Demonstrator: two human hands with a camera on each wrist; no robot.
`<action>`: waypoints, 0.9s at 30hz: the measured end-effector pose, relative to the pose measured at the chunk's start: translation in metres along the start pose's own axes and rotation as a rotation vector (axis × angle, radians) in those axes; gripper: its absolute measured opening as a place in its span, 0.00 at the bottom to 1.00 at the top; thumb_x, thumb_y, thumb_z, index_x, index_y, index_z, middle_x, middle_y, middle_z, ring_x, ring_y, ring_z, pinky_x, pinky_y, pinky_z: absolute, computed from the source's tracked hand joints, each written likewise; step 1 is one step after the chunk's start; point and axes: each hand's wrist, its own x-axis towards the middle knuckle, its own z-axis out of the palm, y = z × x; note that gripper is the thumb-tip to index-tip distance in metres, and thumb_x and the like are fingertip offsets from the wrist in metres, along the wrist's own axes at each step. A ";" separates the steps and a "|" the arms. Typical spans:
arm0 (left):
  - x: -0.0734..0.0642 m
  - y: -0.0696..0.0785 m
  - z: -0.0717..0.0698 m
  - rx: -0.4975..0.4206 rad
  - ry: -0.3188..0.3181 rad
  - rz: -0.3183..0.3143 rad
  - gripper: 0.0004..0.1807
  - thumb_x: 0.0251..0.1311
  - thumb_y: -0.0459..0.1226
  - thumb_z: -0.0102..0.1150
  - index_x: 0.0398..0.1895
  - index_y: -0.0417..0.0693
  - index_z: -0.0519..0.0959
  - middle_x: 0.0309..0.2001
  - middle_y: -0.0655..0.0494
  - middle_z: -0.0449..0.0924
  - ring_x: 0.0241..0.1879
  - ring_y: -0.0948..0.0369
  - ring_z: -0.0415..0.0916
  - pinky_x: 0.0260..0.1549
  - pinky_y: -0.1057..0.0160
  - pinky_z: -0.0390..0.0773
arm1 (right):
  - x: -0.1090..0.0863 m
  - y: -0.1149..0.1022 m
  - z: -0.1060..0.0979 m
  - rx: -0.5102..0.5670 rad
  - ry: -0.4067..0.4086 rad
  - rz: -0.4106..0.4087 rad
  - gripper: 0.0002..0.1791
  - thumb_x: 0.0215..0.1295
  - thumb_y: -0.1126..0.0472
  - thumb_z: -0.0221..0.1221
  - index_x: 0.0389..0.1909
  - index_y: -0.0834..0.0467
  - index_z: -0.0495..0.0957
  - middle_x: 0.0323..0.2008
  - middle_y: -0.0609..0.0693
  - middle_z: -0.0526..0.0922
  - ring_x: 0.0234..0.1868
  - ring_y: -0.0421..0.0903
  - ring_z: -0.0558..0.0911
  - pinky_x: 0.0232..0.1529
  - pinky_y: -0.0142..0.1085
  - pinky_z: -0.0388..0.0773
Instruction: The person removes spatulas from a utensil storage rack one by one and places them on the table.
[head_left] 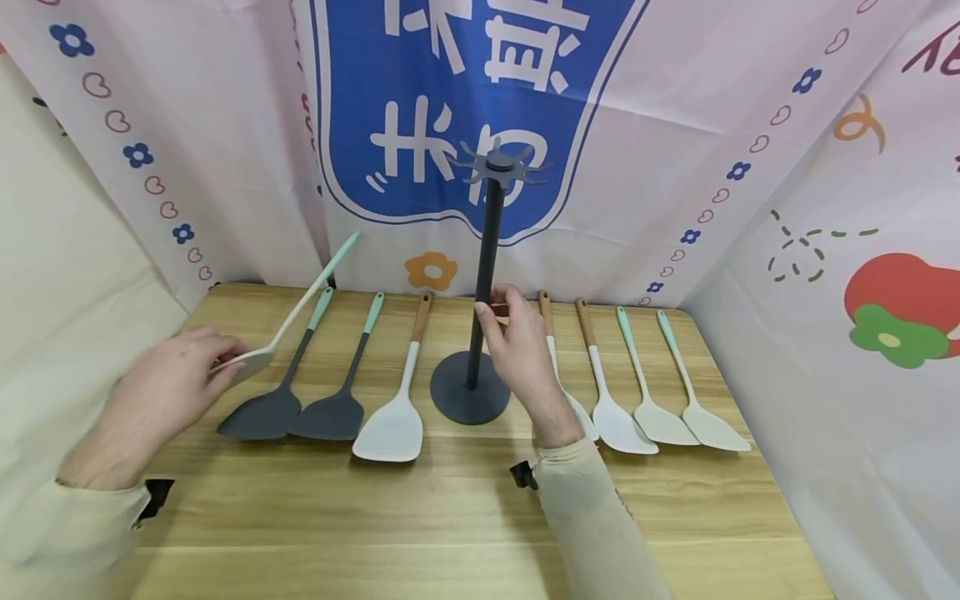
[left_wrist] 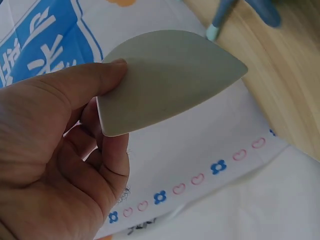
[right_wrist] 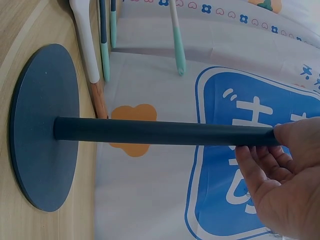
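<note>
In the head view my left hand [head_left: 168,379] pinches a pale spatula with a mint handle tip [head_left: 303,298] by the edge of its blade. The handle slants up and away, raised over the table. Close up in the left wrist view, the thumb lies on the flat grey-cream blade [left_wrist: 170,82], fingers behind it. My right hand [head_left: 525,354] holds the dark pole [head_left: 489,250] of an upright utensil stand between thumb and fingers. Hooks radiate from the stand's top [head_left: 501,164], and its round base [head_left: 457,404] rests on the table.
Left of the stand lie two dark grey spatulas [head_left: 333,415] and a white, wooden-handled one [head_left: 390,429]. On the right are two white wooden-handled spatulas [head_left: 622,427], one partly behind my right arm, and two cream ones with mint handles [head_left: 712,427]. Printed cloth hangs behind the wooden table [head_left: 337,533].
</note>
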 end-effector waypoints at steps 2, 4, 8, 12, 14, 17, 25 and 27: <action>-0.003 -0.005 0.000 0.007 -0.010 -0.007 0.10 0.68 0.30 0.79 0.51 0.38 0.93 0.40 0.47 0.91 0.34 0.54 0.85 0.35 0.35 0.88 | 0.000 -0.001 0.000 0.000 -0.001 0.002 0.17 0.92 0.59 0.62 0.71 0.63 0.80 0.61 0.62 0.90 0.66 0.60 0.92 0.64 0.52 0.98; -0.007 -0.011 0.000 0.014 -0.017 -0.011 0.10 0.68 0.29 0.79 0.50 0.38 0.92 0.39 0.49 0.91 0.34 0.54 0.84 0.34 0.35 0.88 | 0.000 -0.001 -0.001 -0.001 -0.002 0.004 0.18 0.92 0.58 0.62 0.71 0.63 0.80 0.62 0.61 0.90 0.66 0.60 0.92 0.63 0.52 0.98; -0.012 -0.021 0.000 0.025 -0.048 -0.026 0.10 0.67 0.29 0.80 0.49 0.37 0.92 0.38 0.49 0.90 0.34 0.54 0.84 0.34 0.33 0.89 | 0.000 0.000 -0.001 -0.002 -0.006 0.005 0.18 0.92 0.59 0.62 0.72 0.63 0.80 0.62 0.61 0.90 0.66 0.59 0.92 0.63 0.51 0.98; -0.015 -0.031 -0.001 0.037 -0.107 -0.054 0.09 0.69 0.30 0.79 0.49 0.37 0.92 0.38 0.49 0.89 0.34 0.53 0.84 0.36 0.30 0.89 | 0.000 0.000 -0.001 0.002 -0.009 0.006 0.18 0.92 0.59 0.62 0.72 0.63 0.80 0.62 0.61 0.90 0.66 0.60 0.92 0.64 0.51 0.97; -0.016 -0.036 -0.001 0.037 -0.137 -0.068 0.10 0.70 0.30 0.78 0.50 0.36 0.92 0.38 0.48 0.89 0.35 0.52 0.84 0.37 0.29 0.89 | 0.000 0.000 -0.001 0.003 -0.009 0.006 0.18 0.92 0.59 0.62 0.72 0.63 0.80 0.62 0.61 0.90 0.66 0.59 0.92 0.64 0.51 0.97; -0.018 -0.041 -0.001 0.038 -0.180 -0.086 0.10 0.70 0.30 0.77 0.51 0.35 0.91 0.39 0.46 0.90 0.35 0.51 0.84 0.38 0.29 0.89 | 0.000 0.000 -0.001 0.005 -0.010 0.006 0.18 0.92 0.59 0.62 0.72 0.63 0.80 0.62 0.61 0.90 0.66 0.59 0.92 0.64 0.51 0.97; -0.020 -0.053 0.004 0.045 -0.250 -0.121 0.08 0.70 0.29 0.76 0.48 0.34 0.91 0.37 0.45 0.89 0.34 0.51 0.83 0.36 0.31 0.89 | 0.000 -0.001 -0.001 0.007 -0.008 0.013 0.18 0.92 0.58 0.62 0.72 0.63 0.80 0.62 0.61 0.90 0.67 0.59 0.92 0.65 0.51 0.97; -0.020 -0.055 0.005 0.047 -0.266 -0.131 0.08 0.70 0.29 0.75 0.48 0.34 0.91 0.37 0.44 0.89 0.34 0.50 0.83 0.36 0.31 0.89 | 0.000 -0.001 -0.001 0.008 -0.009 0.013 0.18 0.92 0.58 0.62 0.72 0.63 0.80 0.62 0.61 0.89 0.67 0.59 0.92 0.65 0.51 0.97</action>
